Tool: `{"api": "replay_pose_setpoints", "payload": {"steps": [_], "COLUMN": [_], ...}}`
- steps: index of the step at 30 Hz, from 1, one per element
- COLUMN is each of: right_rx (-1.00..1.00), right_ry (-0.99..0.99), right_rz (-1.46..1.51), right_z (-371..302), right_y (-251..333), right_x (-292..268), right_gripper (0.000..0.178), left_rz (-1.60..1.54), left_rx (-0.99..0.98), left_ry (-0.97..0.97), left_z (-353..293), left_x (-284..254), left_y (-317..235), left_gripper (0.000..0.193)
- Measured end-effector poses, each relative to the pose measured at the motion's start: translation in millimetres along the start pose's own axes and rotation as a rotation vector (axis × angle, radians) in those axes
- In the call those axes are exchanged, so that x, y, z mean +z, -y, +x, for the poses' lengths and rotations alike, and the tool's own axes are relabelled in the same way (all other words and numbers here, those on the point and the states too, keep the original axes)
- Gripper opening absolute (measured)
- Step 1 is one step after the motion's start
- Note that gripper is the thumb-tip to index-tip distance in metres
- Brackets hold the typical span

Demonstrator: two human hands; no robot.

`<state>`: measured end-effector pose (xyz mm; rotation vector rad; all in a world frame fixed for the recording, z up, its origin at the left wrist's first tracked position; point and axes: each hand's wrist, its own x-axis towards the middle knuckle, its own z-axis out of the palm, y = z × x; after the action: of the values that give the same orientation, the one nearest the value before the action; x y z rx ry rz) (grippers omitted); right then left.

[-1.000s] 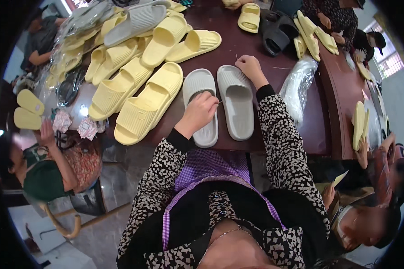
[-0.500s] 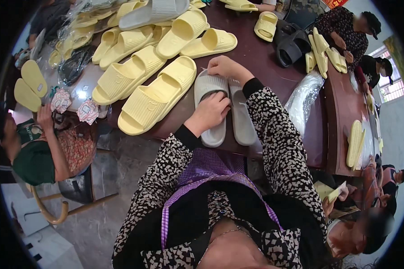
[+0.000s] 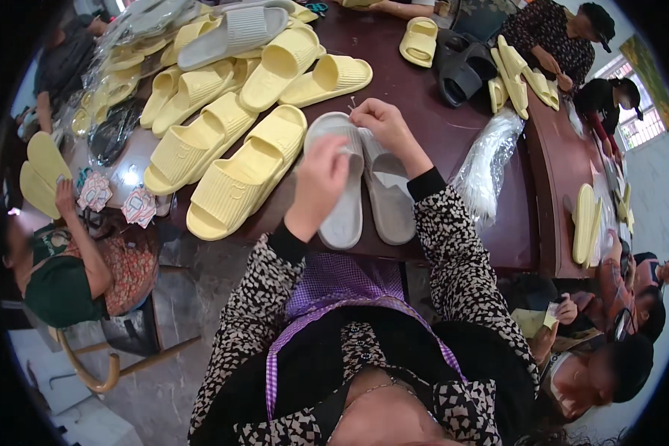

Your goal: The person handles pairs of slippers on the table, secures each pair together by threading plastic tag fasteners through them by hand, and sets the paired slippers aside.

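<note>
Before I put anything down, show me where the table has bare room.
The table is bare beyond the right hand, between the heap of slippers and the lone yellow slipper, and at the near edge, in front of the plastic bag. Left of the gray slippers, the heap crowds it.

Both forearms (image 3: 453,245) are stretched over the surface's (image 3: 509,241) near edge and angled inward. The left hand (image 3: 320,182) is held closer to that edge, its fingers blurred, so their grip cannot be made out. The right hand (image 3: 391,132) is placed farther in, its wrist (image 3: 419,163) bent leftward, its fingertips (image 3: 359,114) pinched together.
</note>
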<state>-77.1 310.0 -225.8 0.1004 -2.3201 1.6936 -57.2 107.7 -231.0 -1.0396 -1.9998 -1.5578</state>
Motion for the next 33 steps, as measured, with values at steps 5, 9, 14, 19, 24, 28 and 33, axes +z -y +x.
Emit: {"api": "replay_pose_setpoints", "payload": {"steps": [5,9,14,19,24,28,33], "right_rx": [-0.02,0.009,-0.014,0.019,-0.008,0.003,-0.025], "right_ry": [-0.015,-0.041,-0.07,-0.093,-0.075,-0.06,-0.147], "right_rz": [0.137,0.086,0.034,0.07,0.062,0.094,0.183], "right_z": [-32,-46,-54,-55,-61,-61,-58], "right_y": [14,16,12,17,20,17,11], "right_x": [10,17,16,12,10,13,11], "right_gripper": [0.003,0.003,0.003,0.005,0.008,0.009,0.009], "left_rz": [-0.435,-0.655,-0.838,-0.915,-0.869,-0.905,-0.976], "left_rx": [-0.554,-0.757,-0.843,-0.827,-0.844,-0.868,-0.801], "left_ry": [0.099,0.177,0.156,0.174,0.214,0.238,0.216], "left_z": [39,43,35,33,29,30,31], "left_x": [11,21,32,35,35,32,31], "left_y": [21,28,34,36,37,38,33], "left_gripper": [0.018,0.015,0.012,0.011,0.01,0.01,0.009]}}
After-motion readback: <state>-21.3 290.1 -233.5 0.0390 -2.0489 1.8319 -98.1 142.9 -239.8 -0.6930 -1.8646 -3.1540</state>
